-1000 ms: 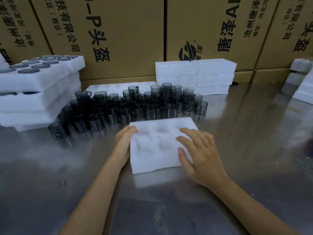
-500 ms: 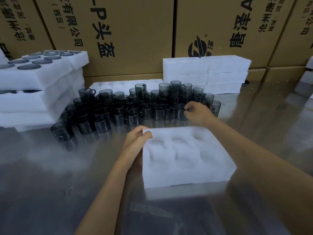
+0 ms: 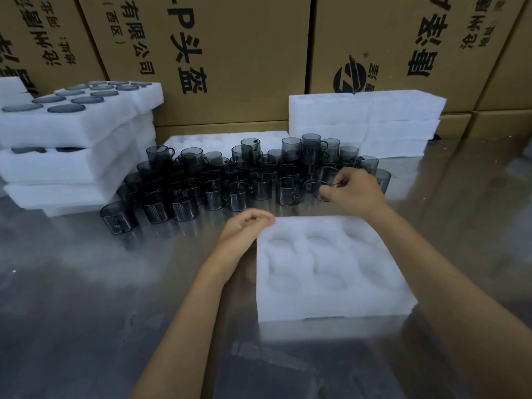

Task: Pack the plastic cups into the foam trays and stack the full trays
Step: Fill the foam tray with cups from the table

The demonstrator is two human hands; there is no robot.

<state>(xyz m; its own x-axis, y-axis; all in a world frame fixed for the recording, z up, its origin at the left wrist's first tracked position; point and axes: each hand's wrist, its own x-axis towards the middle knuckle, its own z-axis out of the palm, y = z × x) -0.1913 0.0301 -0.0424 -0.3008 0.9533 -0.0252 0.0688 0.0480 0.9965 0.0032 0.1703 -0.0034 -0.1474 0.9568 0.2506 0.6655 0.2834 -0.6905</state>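
Note:
A white foam tray (image 3: pixel 331 269) with several round hollows lies on the steel table in front of me, all hollows bare. My left hand (image 3: pixel 244 228) holds its far left corner with curled fingers. Behind the tray stands a crowd of smoky grey plastic cups (image 3: pixel 218 180) with handles, some stacked in twos. My right hand (image 3: pixel 354 191) pinches one grey cup (image 3: pixel 324 180) at the right end of the crowd, fingers over its rim.
A stack of filled foam trays (image 3: pixel 72 145) sits at the left. More foam trays (image 3: pixel 365 122) are piled at the back right, one (image 3: pixel 201 139) lying flat behind the cups. Cardboard boxes (image 3: pixel 230 53) wall off the back. The steel table (image 3: pixel 86 312) stretches toward me.
My right hand left the tray, reached back to the cups and now pinches one. My left hand stays on the tray's corner. The view has shifted closer.

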